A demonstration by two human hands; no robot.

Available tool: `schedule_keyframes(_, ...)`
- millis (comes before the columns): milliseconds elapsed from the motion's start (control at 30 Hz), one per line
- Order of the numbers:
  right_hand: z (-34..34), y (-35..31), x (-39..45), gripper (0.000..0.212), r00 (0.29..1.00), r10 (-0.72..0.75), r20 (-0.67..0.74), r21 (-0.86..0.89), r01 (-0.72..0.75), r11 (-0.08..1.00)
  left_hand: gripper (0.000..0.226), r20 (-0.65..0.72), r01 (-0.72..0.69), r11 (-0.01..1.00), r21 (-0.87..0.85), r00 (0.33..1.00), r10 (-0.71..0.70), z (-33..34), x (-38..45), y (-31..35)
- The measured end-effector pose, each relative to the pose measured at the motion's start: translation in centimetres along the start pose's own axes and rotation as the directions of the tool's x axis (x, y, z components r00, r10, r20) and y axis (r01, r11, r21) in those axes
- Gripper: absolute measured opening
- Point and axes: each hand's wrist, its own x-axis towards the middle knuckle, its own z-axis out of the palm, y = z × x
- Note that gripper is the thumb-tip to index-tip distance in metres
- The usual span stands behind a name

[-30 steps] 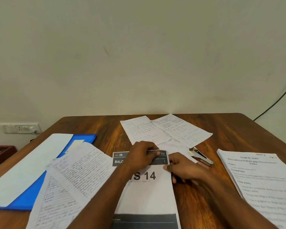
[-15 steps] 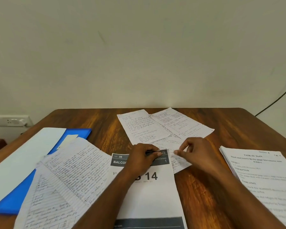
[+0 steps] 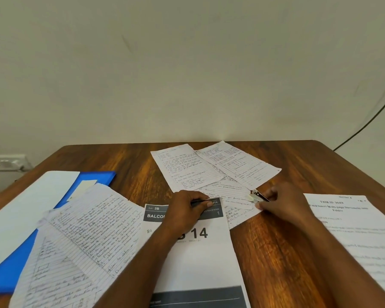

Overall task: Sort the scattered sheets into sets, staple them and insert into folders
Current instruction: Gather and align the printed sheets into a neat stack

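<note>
- Left hand pinches the top edge of the printed sheet, thumb on top, fingers curled over the dark header band; it pins the set in place.
- Right hand is curled round the stapler, just right of the printed sheet's top corner. Its nose points toward that corner, over the handwritten pages lying behind the printed sheet.
- Step in hand, as I judge it: staple the printed set at its top right corner.
- To do it well: square the edges w/ the left pinch first, slide the corner fully into the stapler mouth, keep the loose handwritten pages out of the bite, then press once, firmly.
- Risk: a stray page gets caught, or the staple lands too near the edge.
- Blue folder lies well left of the printed sheet, under a blank white sheet; more handwritten pages lie between them.
- Readable on the printed sheet: "2B", "BALCO…", "14", "…IN ROOM 1".
- Typed sheet, right of the printed sheet: "TASK ID", then digits too blurred to read; rest illegible.
</note>
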Motion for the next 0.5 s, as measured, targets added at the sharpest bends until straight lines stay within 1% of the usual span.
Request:
schedule_keyframes(67,0.2,-0.2,-0.2,0.021,0.998,-0.062,-0.022,0.049,0.063,0.997,0.009,0.001,0.001,1.0,0.002,1.0,-0.001,-0.1,0.0,0.0)
schedule_keyframes(133,0.1,-0.7,-0.5,0.021,0.993,-0.117,-0.008,0.19,0.116,0.975,0.008,-0.001,-0.001,1.0,0.003,1.0,0.001,-0.1,0.0,0.0)
schedule_keyframes(167,0.1,-1.2,-0.7,0.02,0.99,-0.136,0.031,0.296,0.121,0.948,0.007,-0.002,0.001,1.0,0.004,1.0,-0.001,-0.1,0.0,0.0)
schedule_keyframes(233,0.3,-2.2,-1.2,0.022,0.974,-0.172,0.149,0.504,0.075,0.861,0.008,-0.003,0.006,1.0,0.016,1.0,-0.006,-0.1,0.1,0.0)
schedule_keyframes(267,0.5,-2.5,-1.4,0.025,0.961,-0.192,0.198,0.563,0.049,0.825,0.009,-0.002,0.005,1.0,0.028,1.0,-0.005,-0.1,0.2,0.0)
schedule_keyframes(333,1.0,-3.0,-1.8,0.024,0.941,-0.23,0.249,0.584,0.044,0.81,0.012,0.003,0.008,0.999,0.048,1.0,-0.008,-0.1,0.2,-0.1)
schedule_keyframes(433,1.6,-3.0,-1.8,0.022,0.928,-0.266,0.261,0.471,0.118,0.874,0.011,0.002,0.002,0.998,0.056,1.0,-0.002,-0.1,0.3,-0.1)
schedule_keyframes(500,1.8,-2.8,-1.7,0.024,0.927,-0.257,0.275,0.437,0.118,0.892,0.011,-0.006,-0.004,0.999,0.051,1.0,0.004,-0.1,0.3,-0.2)
